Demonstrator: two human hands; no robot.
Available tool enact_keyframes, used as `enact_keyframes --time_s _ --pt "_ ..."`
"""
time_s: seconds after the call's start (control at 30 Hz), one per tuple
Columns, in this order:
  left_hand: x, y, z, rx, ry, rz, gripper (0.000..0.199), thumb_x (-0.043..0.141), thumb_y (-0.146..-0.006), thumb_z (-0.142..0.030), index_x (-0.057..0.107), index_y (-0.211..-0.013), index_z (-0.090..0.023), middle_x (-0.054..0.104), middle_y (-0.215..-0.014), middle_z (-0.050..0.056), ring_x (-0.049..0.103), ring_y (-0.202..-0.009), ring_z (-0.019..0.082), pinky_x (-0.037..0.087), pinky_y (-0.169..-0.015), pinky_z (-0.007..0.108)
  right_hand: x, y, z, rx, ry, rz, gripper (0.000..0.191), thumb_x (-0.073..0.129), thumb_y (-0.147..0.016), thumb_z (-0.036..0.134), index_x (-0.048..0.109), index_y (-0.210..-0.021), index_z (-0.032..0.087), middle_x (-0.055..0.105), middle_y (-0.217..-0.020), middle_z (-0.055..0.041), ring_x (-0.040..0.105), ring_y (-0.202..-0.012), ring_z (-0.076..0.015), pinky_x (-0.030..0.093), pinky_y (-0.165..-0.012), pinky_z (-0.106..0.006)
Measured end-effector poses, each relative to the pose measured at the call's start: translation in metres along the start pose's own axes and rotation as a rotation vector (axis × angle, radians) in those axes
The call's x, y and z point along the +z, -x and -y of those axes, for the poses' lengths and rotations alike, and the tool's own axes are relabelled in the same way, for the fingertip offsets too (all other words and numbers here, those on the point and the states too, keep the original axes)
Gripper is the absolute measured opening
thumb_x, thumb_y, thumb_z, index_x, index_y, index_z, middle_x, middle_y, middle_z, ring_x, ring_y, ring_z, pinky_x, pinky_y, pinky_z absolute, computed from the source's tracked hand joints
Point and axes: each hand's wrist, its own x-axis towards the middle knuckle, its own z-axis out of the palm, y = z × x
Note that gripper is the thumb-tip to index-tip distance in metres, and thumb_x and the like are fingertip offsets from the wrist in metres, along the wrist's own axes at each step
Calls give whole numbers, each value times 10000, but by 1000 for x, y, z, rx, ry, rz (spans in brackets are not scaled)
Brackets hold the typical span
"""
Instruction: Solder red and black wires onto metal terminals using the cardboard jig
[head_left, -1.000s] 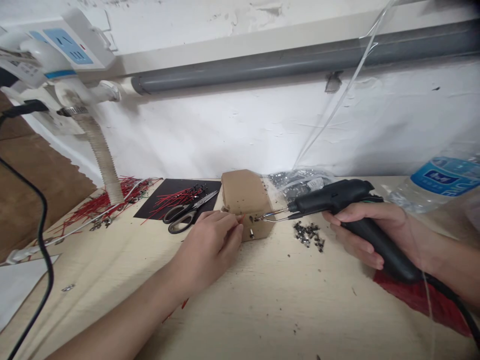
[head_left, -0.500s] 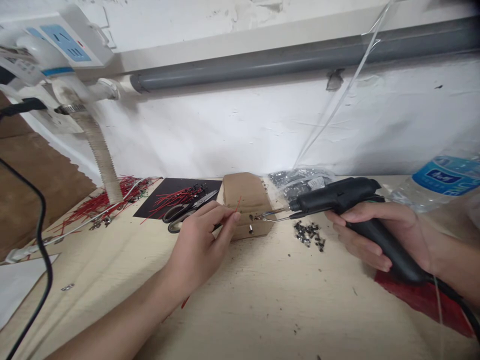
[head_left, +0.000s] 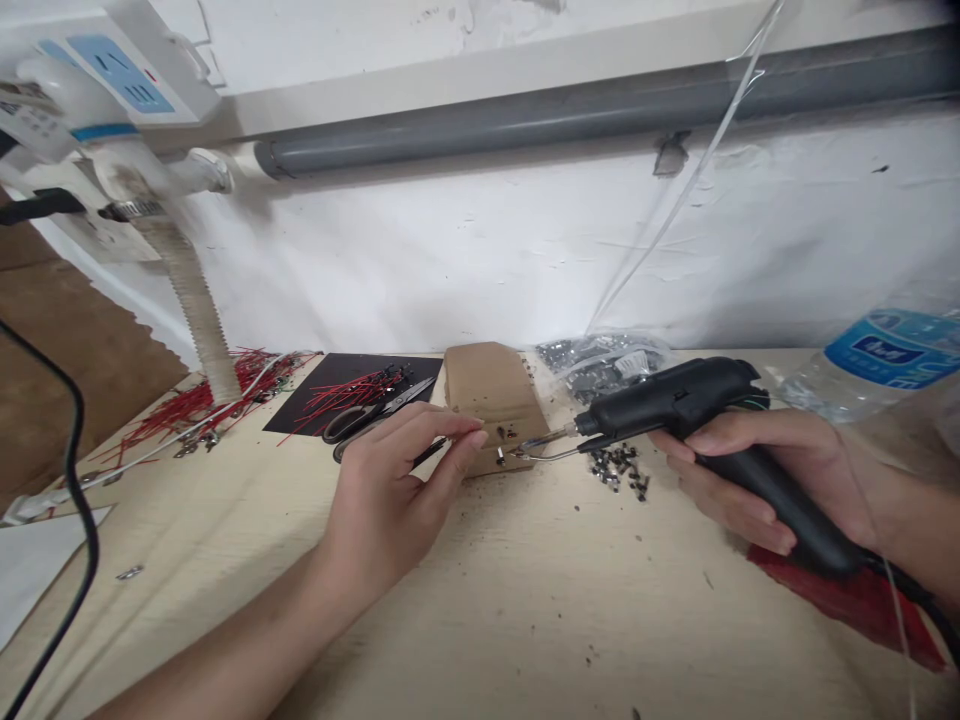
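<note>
My left hand (head_left: 382,490), at centre, has thumb and forefinger pinched together; I can't make out what is between them. My right hand (head_left: 787,475), at right, is wrapped around the smooth black plastic handle of a soldering gun (head_left: 667,395). Its thin metal tip points left over the creased brown cardboard pad (head_left: 487,385) at centre, near a small shiny part (head_left: 501,456) standing there. Right of the pad lie a heap of tiny black-and-silver pieces (head_left: 619,468) and a crinkled clear bag (head_left: 600,362). Left of it, scissors (head_left: 405,400) and thin red wires (head_left: 341,393) rest on a flat black sheet (head_left: 292,405). Half a second ago a red wire end stood above my left fingertips, and the gun's tip was higher on the pad.
</note>
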Motion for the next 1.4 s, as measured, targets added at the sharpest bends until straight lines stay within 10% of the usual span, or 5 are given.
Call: enact_keyframes --time_s 1.4 --pt "3 1 1 66 45 -15 76 731 -970 -136 721 -957 -211 768 -883 -40 681 -773 73 516 -705 175 -7 -4 -4 8 40 17 229 763 -757 429 718 -714 209 591 -386 10 507 -252 -130 451 -285 -194"
